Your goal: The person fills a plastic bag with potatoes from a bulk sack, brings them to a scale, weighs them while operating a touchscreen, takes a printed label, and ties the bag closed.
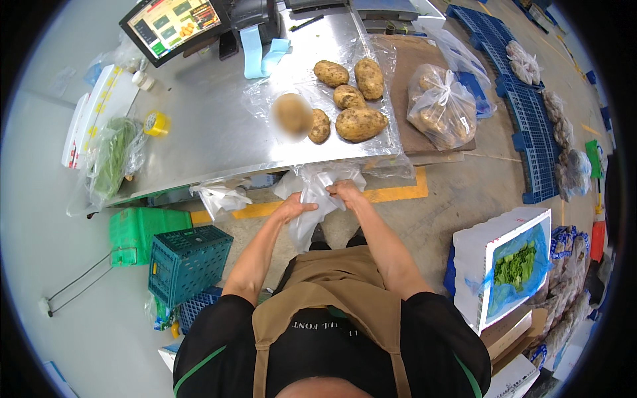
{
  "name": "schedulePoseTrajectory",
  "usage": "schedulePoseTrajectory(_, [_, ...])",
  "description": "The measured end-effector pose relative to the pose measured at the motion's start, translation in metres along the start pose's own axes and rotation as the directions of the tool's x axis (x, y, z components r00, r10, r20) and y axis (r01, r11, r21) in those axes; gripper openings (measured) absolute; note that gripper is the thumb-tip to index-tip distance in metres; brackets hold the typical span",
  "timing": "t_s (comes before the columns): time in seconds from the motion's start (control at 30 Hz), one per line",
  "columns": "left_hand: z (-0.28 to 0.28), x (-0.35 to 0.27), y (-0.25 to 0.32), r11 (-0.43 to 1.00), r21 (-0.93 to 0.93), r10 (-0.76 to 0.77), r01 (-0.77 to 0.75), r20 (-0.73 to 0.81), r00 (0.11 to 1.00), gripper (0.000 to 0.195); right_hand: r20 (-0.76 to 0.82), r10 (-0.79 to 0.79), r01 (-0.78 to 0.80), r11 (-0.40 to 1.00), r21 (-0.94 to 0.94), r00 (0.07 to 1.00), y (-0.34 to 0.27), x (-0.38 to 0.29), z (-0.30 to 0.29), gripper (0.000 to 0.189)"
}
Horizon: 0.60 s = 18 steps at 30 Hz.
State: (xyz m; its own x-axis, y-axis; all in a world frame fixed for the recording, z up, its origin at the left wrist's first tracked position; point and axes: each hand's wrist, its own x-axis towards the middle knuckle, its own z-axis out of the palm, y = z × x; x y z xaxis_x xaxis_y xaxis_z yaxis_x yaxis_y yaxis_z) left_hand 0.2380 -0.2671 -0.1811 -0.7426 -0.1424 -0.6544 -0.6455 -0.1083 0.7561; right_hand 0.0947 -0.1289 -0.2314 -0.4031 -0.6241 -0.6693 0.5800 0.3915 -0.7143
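Observation:
Between my hands hangs a clear plastic bag (326, 196), just off the front edge of a steel table (209, 134). My left hand (294, 208) grips its left side, thumb pointing inward. The right side of the bag is pinched in the fingers of my right hand (347, 193). Beyond them, several soil-marked potatoes, among them a large potato (362, 124), lie on clear plastic film on the tabletop. One rounded brown thing (292, 114) beside them is blurred.
A knotted bag of potatoes (442, 107) rests on a brown board (405, 84) to the right. At the back left stands a lit screen (174, 25). Crates (189, 261) stand lower left; a foam box (473, 258) with leafy greens is at right.

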Motion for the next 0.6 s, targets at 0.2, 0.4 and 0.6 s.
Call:
schedulePoseTrajectory(0.2, [-0.028,-0.007,-0.014,0.979,-0.182,-0.111,0.094,-0.085,0.99,0.034,-0.215,-0.14,0.09,0.969,-0.229,0.967,-0.009,-0.018,-0.003,0.019])
schedulePoseTrajectory(0.4, [-0.041,-0.014,-0.024,0.995,-0.066,-0.089,0.079,-0.178,0.98,0.036,-0.253,-0.188,0.145,0.973,-0.179,0.949,-0.012,-0.032,0.005,0.024])
schedulePoseTrajectory(0.6, [-0.055,-0.031,-0.014,0.953,0.302,0.079,0.011,-0.284,0.956,0.032,-0.137,-0.666,0.284,0.482,-0.829,0.733,-0.011,-0.024,0.004,0.021])
